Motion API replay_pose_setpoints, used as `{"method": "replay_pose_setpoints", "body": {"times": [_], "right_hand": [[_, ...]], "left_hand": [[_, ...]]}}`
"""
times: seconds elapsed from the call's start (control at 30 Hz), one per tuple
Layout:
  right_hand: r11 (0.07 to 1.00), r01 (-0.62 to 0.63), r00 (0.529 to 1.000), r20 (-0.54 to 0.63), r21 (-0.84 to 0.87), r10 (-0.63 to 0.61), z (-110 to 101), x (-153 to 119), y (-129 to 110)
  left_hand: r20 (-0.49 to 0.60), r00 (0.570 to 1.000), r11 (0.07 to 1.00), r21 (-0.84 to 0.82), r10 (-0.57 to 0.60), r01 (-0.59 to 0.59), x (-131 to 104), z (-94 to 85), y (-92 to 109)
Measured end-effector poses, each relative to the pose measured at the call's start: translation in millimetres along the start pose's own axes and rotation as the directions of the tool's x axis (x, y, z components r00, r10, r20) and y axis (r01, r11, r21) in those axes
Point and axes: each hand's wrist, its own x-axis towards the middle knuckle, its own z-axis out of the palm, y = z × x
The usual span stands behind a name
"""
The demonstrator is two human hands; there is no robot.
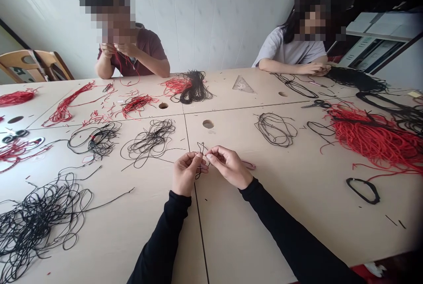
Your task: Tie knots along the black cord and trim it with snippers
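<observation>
Honestly, with both the left (187,170) and right fingers (225,164) pinching that thin black cord (199,170) just above the desk (244,226), a loose pinch could let the loop slip open, though I can't really make out the knot.

Decent room up front, way more clutter farther back
The table (313,200) is pretty open right of the right sleeve (277,218), bar a black loop (374,192). There's a lane between the left sleeve (161,240) and that big black tangle (39,218), but a stray strand (112,198) pokes in. Farther right, a red heap (373,136) blocks the way.
</observation>
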Motion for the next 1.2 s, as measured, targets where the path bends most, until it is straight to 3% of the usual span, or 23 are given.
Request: {"method": "replay_pose_setpoints", "body": {"times": [0.37, 0.8, 1.03, 1.2], "right_hand": [[0.999, -0.032, 0.999, -0.014, -0.026, 0.031, 1.6, 1.0, 0.7], [0.994, -0.073, 0.997, -0.028, 0.076, 0.075, 3.6, 0.6, 0.9], [0.988, -0.076, 0.996, -0.034, 0.133, 0.081, 1.7, 1.5, -1.6], [0.987, -0.084, 0.996, -0.030, 0.134, 0.088, 1.0, 2.4, -2.2]], "left_hand": [[0.005, 1.000, 1.000, -0.002, -0.010, 0.010, -0.1, 0.3, 0.2], [0.038, 0.999, 0.995, 0.097, 0.021, -0.025, -3.3, 5.2, -1.4], [0.090, 0.994, 0.998, 0.042, -0.055, 0.052, -4.0, 3.6, 1.1], [0.061, 0.994, 0.995, 0.049, -0.085, 0.082, -5.1, 4.3, 4.7]]}}
